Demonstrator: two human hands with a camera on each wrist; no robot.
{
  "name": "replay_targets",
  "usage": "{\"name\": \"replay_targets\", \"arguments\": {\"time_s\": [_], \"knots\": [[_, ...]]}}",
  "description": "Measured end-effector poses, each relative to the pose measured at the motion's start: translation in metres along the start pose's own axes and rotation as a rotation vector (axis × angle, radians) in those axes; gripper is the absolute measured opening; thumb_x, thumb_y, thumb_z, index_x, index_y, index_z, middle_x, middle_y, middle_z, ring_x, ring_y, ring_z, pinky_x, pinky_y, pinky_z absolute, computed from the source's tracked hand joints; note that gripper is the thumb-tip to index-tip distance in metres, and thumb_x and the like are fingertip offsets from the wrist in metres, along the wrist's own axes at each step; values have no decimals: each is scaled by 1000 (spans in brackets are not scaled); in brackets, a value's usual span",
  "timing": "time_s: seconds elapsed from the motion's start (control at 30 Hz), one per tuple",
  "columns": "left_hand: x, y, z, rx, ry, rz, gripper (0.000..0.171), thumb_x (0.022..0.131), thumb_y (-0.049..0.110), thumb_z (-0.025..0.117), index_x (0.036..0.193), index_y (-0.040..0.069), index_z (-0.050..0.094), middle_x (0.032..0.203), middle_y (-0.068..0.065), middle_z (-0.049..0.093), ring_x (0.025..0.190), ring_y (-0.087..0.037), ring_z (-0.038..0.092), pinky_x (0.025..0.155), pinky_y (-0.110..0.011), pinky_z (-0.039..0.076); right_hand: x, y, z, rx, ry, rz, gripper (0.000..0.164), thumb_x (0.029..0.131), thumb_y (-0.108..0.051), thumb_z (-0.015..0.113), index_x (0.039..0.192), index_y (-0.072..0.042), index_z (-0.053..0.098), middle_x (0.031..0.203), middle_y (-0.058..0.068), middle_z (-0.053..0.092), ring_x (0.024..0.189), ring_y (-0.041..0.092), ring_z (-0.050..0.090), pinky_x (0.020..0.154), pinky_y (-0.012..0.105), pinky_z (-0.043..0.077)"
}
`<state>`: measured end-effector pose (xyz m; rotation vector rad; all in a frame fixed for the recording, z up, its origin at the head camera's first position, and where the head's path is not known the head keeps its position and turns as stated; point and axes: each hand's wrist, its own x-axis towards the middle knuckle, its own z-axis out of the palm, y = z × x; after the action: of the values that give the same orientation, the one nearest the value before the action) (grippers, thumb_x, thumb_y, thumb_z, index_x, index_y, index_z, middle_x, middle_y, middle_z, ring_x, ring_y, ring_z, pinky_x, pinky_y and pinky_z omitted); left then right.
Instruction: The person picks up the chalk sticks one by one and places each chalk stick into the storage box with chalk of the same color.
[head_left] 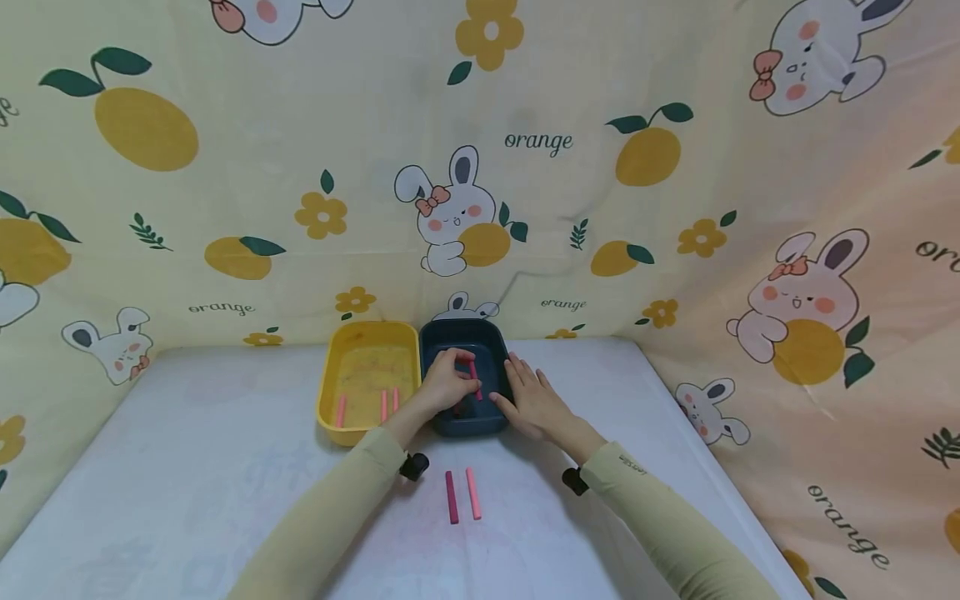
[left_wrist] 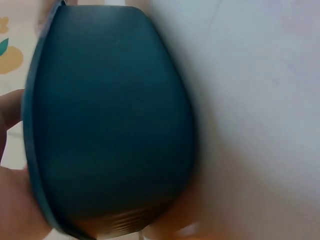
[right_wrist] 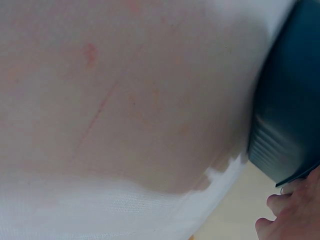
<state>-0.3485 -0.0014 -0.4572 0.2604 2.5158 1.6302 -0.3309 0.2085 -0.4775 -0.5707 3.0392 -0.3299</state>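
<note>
Over the dark blue bin (head_left: 468, 429), my left hand (head_left: 444, 385) pinches a crimson chalk-like stick (head_left: 474, 370) between thumb and fingers, the stick close to upright. My right hand (head_left: 536, 404) lies flat with straight fingers along the bin's right rim. From the left wrist, the bin's outer wall (left_wrist: 110, 110) fills most of the view and hides the stick. The right wrist view shows the bin's corner (right_wrist: 290, 100) with fingers (right_wrist: 295, 207) at its rim. Something dark red lies inside the bin, partly covered by my left hand.
A yellow bin (head_left: 367, 437) stands against the blue one's left side, with 3 light pink sticks (head_left: 384, 406) inside. On the white table in front lie a crimson stick (head_left: 452, 497) and a light pink stick (head_left: 473, 493). A printed cloth (head_left: 555, 225) rises behind the bins.
</note>
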Motion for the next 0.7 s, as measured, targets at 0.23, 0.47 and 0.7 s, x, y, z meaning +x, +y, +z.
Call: {"name": "replay_targets", "arguments": {"time_s": [0.23,0.47,0.7], "knots": [[18,-4,6,41,-47,-7,48,95,11,76,138,4,58,137,-18,54,107,-28,66,98,-42,56,0,1,1,5,10,-6,84,108,-59,35,164,1,19,173,17,12,158,36,19,126,57,15],[33,-10,11,99,-76,-32,46,94,13,77,136,5,60,135,-18,60,115,-32,56,108,-47,47,1,1,1,3,4,-5,83,108,-59,34,164,0,18,173,15,11,159,33,17,126,55,14],[44,-17,18,182,-109,-24,46,90,11,80,132,1,62,123,-17,65,108,-29,59,104,-44,49,1,1,1,4,14,-17,83,108,-59,34,163,2,20,173,16,12,158,34,18,126,55,15]]}}
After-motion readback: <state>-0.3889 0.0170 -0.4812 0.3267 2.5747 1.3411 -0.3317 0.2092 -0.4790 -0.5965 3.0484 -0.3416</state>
